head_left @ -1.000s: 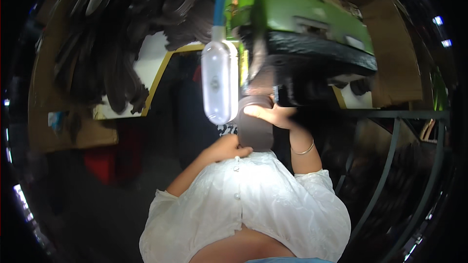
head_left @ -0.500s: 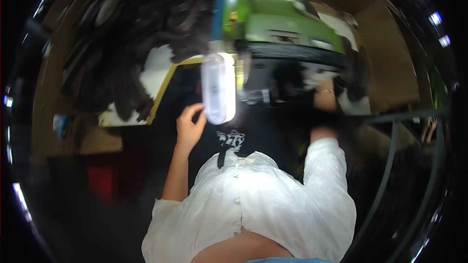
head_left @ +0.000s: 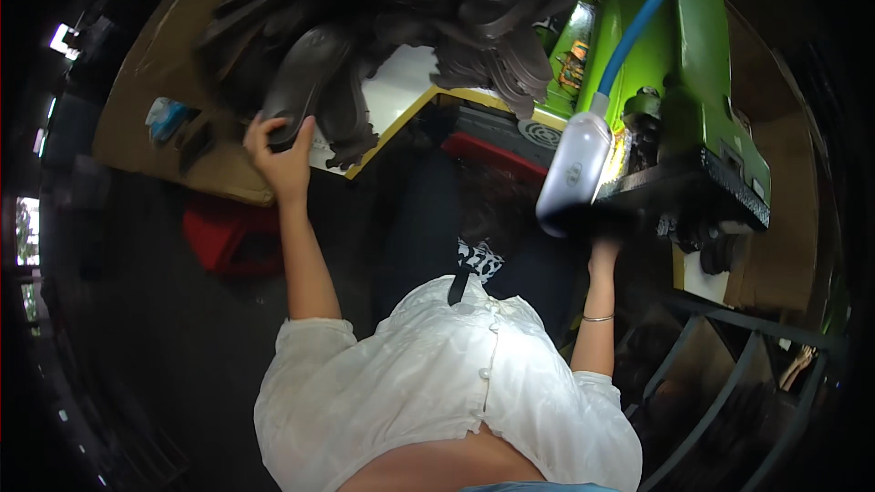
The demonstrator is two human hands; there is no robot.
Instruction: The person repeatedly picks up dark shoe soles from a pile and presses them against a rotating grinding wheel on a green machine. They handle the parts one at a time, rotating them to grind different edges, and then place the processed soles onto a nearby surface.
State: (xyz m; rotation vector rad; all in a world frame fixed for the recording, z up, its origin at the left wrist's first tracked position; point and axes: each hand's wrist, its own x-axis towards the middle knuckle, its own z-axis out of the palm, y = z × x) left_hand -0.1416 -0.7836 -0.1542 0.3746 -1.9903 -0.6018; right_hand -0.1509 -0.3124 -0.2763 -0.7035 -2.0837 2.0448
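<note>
At the upper left, my left hand (head_left: 284,157) grips the near end of a dark brown shoe sole (head_left: 310,73), thumb on one side and fingers on the other. The sole lies against a large heap of similar soles (head_left: 392,0). My right hand (head_left: 604,248) is below a white oblong lamp (head_left: 576,164) on a blue bendable neck. A dark blurred patch covers its fingers, so what it holds, if anything, is hidden. Just beyond it stands a green machine (head_left: 702,55) with a black lower edge.
The soles rest on a white tabletop (head_left: 398,82) with a yellow edge. Cardboard (head_left: 146,150) borders it at left, with another cardboard panel (head_left: 791,182) at right. A red stool-like object (head_left: 232,237) stands low on the left. Metal railings (head_left: 702,374) rise at lower right.
The view has swung left, so machine and lamp appear farther right. My left hand has gone from beside the lamp to a sole at the heap. My right hand has drawn back from the machine.
</note>
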